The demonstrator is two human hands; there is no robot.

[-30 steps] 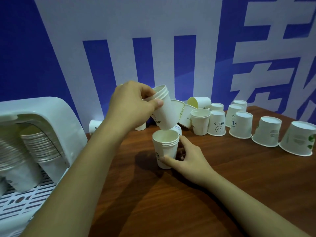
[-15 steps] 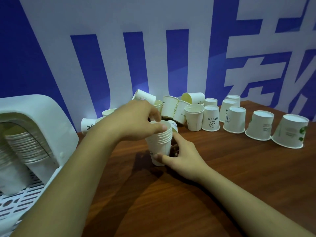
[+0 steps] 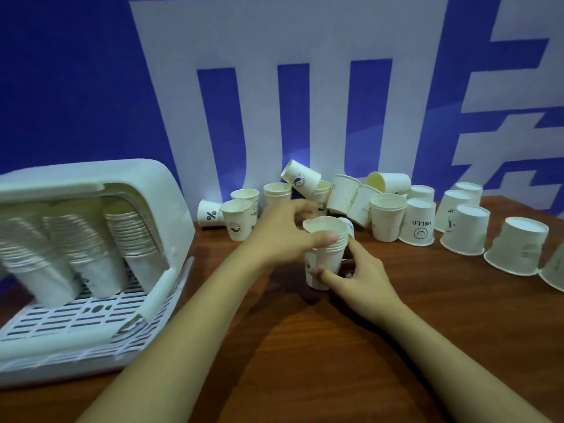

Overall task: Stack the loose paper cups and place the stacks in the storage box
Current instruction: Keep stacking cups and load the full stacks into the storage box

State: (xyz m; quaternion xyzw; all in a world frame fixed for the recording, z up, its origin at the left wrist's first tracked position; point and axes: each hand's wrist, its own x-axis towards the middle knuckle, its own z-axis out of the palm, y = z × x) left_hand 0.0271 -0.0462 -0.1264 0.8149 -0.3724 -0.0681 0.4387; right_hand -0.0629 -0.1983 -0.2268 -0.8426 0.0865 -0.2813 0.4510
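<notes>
At far left, the white storage box [image 3: 171, 209] stands open on the wooden table [image 3: 305, 361], with three long stacks of nested cups [image 3: 131, 236] leaning inside on its slotted floor. In the centre, an upright stack of paper cups [image 3: 325, 257] stands on the table. The left hand [image 3: 283, 236] grips its rims, thumb curled across the front. The right hand [image 3: 360, 276] holds the lower part, fingers curled around the base. Behind and to the right, loose paper cups [image 3: 387, 218] stand along the blue-and-white wall [image 3: 91, 87]; some are upright, some tipped, most at right inverted.
</notes>
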